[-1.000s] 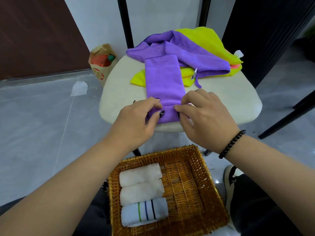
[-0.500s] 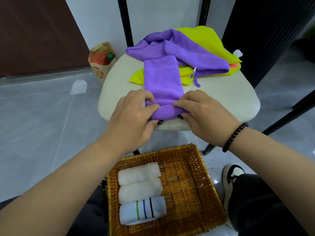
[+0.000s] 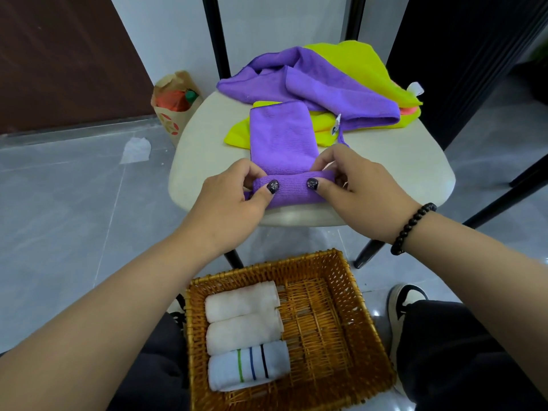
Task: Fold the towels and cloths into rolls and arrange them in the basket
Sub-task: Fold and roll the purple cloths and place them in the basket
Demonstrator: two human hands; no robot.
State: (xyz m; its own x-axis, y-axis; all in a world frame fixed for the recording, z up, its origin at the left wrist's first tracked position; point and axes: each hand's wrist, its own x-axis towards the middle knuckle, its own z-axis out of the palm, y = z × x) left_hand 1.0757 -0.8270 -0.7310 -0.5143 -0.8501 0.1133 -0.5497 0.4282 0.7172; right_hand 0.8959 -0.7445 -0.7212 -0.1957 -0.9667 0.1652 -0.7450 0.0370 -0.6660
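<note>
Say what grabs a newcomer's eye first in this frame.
Both hands, left and right, pinch a purple cloth half rolled at the near edge of the pale seat. Behind it lies a heap of purple and yellow cloths. Below, a wicker basket holds three rolled towels along its left side.

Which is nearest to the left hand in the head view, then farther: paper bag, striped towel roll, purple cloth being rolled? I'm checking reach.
1. Purple cloth: held in the left hand, on the seat.
2. Paper bag: on the floor, ahead and left.
3. Striped towel roll: in the basket, close to the person.

Bag and roll are close to call.
</note>
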